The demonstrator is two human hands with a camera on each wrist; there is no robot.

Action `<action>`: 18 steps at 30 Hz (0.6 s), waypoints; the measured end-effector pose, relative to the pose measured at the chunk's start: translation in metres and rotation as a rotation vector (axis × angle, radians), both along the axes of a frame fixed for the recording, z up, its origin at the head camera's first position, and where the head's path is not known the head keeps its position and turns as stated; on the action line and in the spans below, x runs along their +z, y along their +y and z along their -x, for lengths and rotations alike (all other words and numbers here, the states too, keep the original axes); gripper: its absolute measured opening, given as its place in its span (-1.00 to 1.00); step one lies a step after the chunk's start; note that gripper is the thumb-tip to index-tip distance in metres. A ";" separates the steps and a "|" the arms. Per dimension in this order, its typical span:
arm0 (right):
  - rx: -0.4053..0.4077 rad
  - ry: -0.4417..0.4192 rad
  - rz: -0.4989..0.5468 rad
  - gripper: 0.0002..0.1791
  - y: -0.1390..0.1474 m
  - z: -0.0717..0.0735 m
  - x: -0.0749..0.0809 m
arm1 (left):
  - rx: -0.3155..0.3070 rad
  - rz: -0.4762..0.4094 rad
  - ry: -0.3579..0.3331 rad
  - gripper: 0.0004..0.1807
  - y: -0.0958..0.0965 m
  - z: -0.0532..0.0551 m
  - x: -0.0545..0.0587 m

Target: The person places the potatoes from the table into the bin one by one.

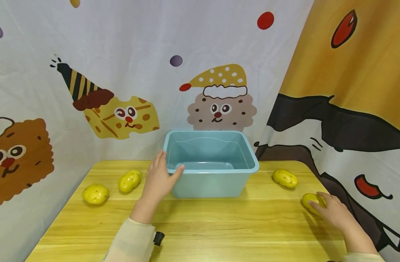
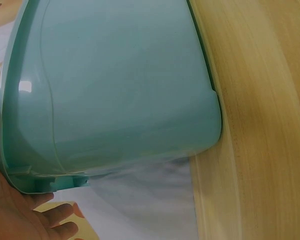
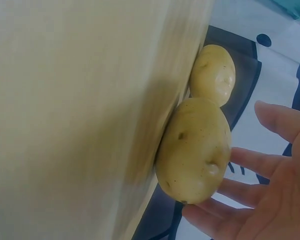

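Yellow potato (image 1: 308, 199) near the table's (image 1: 219, 225) right edge: the right hand (image 1: 335, 213) reaches round it, fingers spread, thumb apart, no grip made yet. Another potato (image 1: 285, 178) lies just behind. Leftward stands a blue bin (image 1: 209, 186), its left front corner touched by the left hand (image 1: 158, 178), fingers loosely extended. Beyond lie a third potato (image 1: 129, 181) and fourth potato (image 1: 95, 194). None is lifted or seen inside the bin; the work looks barely begun.

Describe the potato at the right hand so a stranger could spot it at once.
On the wooden table, find the blue bin. To its right in the head view lie the farther potato and the nearer potato. Pick the nearer: only it has the right hand at its side.
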State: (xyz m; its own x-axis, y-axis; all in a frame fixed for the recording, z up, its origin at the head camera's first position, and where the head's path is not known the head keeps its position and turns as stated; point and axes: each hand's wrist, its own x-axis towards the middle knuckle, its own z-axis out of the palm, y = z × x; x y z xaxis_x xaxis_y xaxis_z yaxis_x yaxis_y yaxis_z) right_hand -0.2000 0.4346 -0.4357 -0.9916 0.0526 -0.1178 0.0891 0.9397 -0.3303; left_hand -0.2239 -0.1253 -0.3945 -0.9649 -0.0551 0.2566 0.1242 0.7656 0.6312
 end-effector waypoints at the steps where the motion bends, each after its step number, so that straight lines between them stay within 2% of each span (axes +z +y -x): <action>1: 0.000 -0.009 0.000 0.00 0.000 0.000 0.001 | 0.000 0.000 0.001 0.03 0.000 0.000 0.000; 18: 0.058 -0.028 -0.015 -0.05 0.010 0.010 -0.003 | -0.002 0.003 0.002 0.03 0.000 0.000 0.000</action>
State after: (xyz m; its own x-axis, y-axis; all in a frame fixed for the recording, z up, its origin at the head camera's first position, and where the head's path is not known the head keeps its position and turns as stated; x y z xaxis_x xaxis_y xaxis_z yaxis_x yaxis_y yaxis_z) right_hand -0.2100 0.4442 -0.4385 -0.9894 -0.0032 -0.1452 0.0431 0.9484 -0.3141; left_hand -0.2243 -0.1253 -0.3943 -0.9646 -0.0528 0.2584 0.1265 0.7671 0.6289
